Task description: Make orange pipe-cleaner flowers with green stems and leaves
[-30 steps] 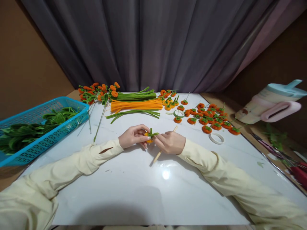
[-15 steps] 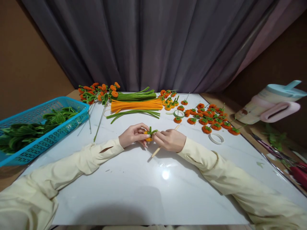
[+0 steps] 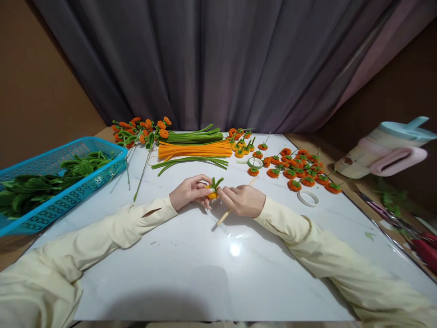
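Note:
Between the thumb and fingers of my left hand [image 3: 191,192] is a small yellow-orange pipe-cleaner persimmon [image 3: 213,195] with green strands sticking up from its top. My right hand [image 3: 243,200] is closed around a thin wooden stick [image 3: 223,217], which slants out above and below the fist. Its fingertips sit right beside the persimmon's green top; whether they pinch a strand is hidden. Past my hands lie a bundle of orange pipe cleaners [image 3: 194,149] and some green pipe cleaners [image 3: 191,161].
A blue basket [image 3: 68,191] of green leaves stands at left. Orange persimmons [image 3: 290,173] cluster at right, near a white tape roll [image 3: 308,198] and a green tape roll [image 3: 255,162]. A tumbler [image 3: 368,150] and red-handled scissors [image 3: 423,246] are at far right. Orange-topped stems [image 3: 146,125] lie at back left.
My right fingertips have drawn slightly off the persimmon's top, and a green strand that lay toward them now points up and right. Both hands otherwise keep their place.

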`<state>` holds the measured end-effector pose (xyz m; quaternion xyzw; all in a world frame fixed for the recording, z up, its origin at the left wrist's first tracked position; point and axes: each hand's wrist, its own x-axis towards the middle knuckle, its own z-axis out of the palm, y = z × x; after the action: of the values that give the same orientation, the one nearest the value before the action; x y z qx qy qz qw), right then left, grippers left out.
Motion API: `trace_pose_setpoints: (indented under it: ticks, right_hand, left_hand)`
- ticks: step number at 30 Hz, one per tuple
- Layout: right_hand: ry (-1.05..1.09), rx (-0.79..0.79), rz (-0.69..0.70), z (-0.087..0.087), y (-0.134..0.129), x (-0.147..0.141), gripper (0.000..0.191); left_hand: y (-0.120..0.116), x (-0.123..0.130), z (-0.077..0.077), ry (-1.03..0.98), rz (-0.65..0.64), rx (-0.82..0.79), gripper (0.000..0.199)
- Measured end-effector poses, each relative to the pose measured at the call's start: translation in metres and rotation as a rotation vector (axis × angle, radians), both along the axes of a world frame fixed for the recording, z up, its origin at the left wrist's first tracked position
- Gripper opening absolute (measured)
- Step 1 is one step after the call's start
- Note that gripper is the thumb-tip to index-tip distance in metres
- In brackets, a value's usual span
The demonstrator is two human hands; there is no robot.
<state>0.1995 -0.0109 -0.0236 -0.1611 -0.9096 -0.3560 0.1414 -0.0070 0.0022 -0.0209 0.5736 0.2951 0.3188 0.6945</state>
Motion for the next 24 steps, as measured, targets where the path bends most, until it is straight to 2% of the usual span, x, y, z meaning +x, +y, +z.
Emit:
trace_pose_setpoints:
  ticks: [4,7,11,14,16,19,22,24]
  right_hand:
    - [-0.048,-0.022,-0.047,-0.002,-0.004,-0.006,0.031]
    - [-0.121,-0.184,-0.167,0.004,-0.009,-0.012,0.029]
    - [-0.165,-0.516,-0.409,0.030,-0.016,-0.012,0.021]
    - [-0.176,-0.745,-0.544,0.056,-0.022,-0.001,0.019]
    - [-0.170,-0.837,-0.624,0.069,-0.024,0.009,0.026]
    - [-0.159,-0.815,-0.644,0.078,-0.024,0.018,0.026]
    - [-0.184,-0.669,-0.662,0.078,-0.024,0.016,0.047]
    - [-0.222,-0.598,-0.613,0.076,-0.022,0.012,0.063]
  left_hand:
    - [-0.001,0.002,-0.002,0.021,0.039,0.065,0.037]
    - [-0.001,0.003,-0.003,0.031,0.062,0.094,0.036]
    - [0.003,0.000,-0.004,0.011,0.073,0.069,0.033]
    - [0.008,-0.002,-0.003,-0.039,0.062,-0.001,0.033]
    - [0.011,-0.003,-0.002,-0.050,0.026,-0.067,0.032]
    - [0.015,-0.006,-0.002,-0.033,-0.068,-0.153,0.031]
    - [0.017,-0.008,-0.002,0.010,-0.178,-0.197,0.031]
    - [0.017,-0.008,-0.002,0.037,-0.237,-0.219,0.032]
